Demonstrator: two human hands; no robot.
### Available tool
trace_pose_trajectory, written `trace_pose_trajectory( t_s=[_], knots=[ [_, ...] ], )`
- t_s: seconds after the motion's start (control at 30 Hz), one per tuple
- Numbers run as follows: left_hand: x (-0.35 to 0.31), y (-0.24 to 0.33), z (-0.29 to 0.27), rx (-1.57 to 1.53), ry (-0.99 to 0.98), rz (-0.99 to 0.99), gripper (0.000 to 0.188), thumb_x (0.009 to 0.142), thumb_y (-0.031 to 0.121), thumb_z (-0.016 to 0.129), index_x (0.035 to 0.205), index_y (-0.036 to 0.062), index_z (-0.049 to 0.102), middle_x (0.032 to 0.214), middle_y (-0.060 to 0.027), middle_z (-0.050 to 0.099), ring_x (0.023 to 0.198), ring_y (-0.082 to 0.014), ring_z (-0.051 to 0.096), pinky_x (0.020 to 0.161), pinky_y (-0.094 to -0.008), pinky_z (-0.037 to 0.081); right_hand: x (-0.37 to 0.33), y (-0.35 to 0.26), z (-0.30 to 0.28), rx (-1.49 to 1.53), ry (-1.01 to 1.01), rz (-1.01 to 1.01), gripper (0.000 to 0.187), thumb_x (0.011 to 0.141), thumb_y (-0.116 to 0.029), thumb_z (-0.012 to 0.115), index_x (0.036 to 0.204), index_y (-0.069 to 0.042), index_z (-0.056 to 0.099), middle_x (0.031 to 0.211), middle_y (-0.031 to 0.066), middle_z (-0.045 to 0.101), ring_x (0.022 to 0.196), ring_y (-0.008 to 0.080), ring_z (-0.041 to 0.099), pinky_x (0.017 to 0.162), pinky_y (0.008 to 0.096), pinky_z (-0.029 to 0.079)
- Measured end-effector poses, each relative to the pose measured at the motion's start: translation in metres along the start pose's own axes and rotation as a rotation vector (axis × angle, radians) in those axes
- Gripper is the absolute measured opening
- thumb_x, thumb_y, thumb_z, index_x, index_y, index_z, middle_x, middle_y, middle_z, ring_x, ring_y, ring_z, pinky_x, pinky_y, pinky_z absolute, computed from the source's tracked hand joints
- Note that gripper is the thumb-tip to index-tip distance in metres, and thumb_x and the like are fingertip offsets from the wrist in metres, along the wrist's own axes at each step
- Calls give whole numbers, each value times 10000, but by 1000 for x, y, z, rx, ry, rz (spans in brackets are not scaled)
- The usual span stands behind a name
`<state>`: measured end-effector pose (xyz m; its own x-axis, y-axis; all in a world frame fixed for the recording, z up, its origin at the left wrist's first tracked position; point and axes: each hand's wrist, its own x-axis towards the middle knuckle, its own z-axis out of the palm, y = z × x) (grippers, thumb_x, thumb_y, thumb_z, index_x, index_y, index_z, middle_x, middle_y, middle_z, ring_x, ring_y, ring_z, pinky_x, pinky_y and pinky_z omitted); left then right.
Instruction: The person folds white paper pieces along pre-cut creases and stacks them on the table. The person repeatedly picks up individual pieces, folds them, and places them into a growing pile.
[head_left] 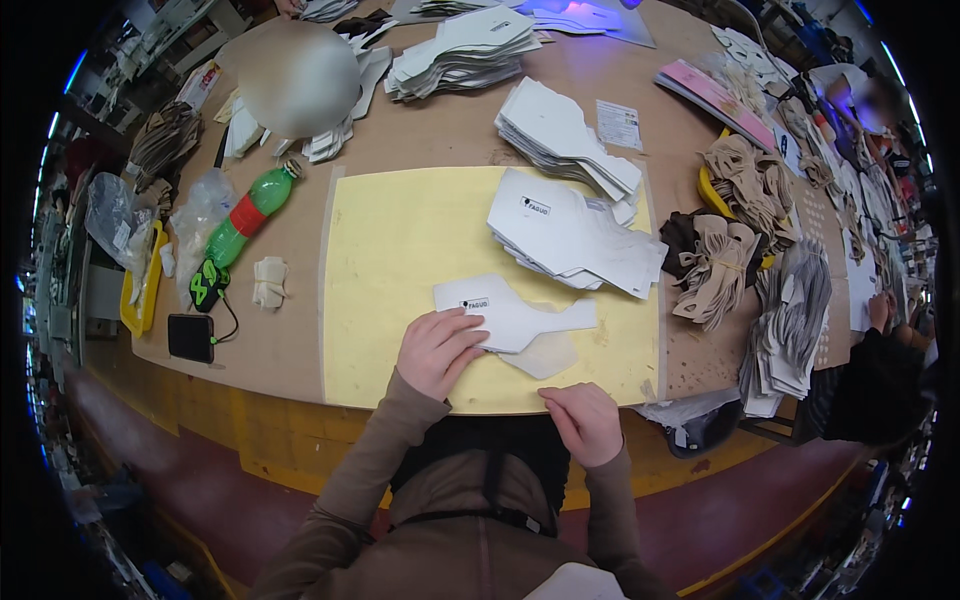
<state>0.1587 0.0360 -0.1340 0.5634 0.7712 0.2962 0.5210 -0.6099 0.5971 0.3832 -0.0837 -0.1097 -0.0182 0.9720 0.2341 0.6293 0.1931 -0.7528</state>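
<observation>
My left hand (440,352) lies over the left end of a white shoe-upper-shaped cut piece (520,318) with a small dark printed label, its fingers resting flat on the surface. Beneath that piece a cream cut piece (544,356) sticks out toward me. My right hand (585,422) is curled at the near table edge, thumb and fingers together; whatever may be inside is hidden. Just beyond the hands, a loose stack of white cut pieces (580,232) spreads over the yellow sheet (390,240).
More white stacks (465,52) stand farther back. At left are a green bottle (250,215), a black phone (191,338) with a cable and a small cream bundle (269,282). Beige bundles (720,262) and a hanging grey stack (790,320) sit at right.
</observation>
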Motion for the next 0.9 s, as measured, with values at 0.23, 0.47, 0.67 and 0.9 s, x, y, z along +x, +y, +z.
trace_pose_trajectory(
  t_s=[0.23,0.47,0.67,0.9],
  knots=[
    [2,-1,0,-60,148,15,170,817,66,730,986,55,724,1035,-64,721,993,-266,672,889,-393,504,12,2,3,-69,81,-59,330,777,-55,790,1084,-43,668,989,112,626,887,286,589,773,382,482],
    [3,15,-15,-148,132,25,166,822,50,726,988,45,726,961,-84,732,872,-263,695,784,-360,537,23,-14,19,-134,352,79,490,705,-136,875,1139,-84,653,1110,98,567,1025,293,536,865,375,457],
    [-2,37,-40,-356,41,-113,173,874,75,719,1036,17,733,877,-129,737,723,-229,707,664,-305,553,28,-12,-1,235,395,124,154,766,32,773,908,13,715,834,95,668,812,212,591,785,323,466],
    [3,45,-38,-828,-131,-579,148,900,27,705,1019,-56,736,916,-107,742,826,-124,684,748,-256,550,22,-25,-25,366,436,397,92,825,74,704,916,63,717,807,78,684,729,101,570,670,225,437]
  ],
)
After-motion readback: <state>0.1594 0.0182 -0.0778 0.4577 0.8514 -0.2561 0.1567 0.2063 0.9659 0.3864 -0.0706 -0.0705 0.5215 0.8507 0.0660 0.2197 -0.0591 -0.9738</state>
